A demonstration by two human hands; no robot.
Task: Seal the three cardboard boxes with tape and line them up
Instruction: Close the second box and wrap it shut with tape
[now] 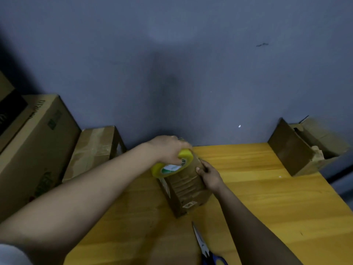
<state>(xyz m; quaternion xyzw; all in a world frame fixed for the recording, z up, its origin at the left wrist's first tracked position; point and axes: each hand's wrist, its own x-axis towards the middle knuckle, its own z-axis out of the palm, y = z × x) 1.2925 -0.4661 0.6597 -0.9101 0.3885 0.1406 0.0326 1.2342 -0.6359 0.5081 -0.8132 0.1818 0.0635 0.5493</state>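
A small cardboard box (pixel 188 190) lies on the wooden table (pixel 267 197) near its middle, one long side up. My left hand (pixel 168 148) grips a yellow roll of tape (pixel 170 166) and holds it on the box's far end. My right hand (pixel 209 174) holds the box's right edge, thumb on top. A taped box (pixel 93 150) stands at the left against the wall. An open box (pixel 303 148) sits at the table's far right corner.
Scissors (pixel 202 243) with blue handles lie on the table near the front edge, blades pointing toward the small box. Larger cardboard cartons (pixel 32 150) are stacked at the far left. A blue-grey wall rises behind the table.
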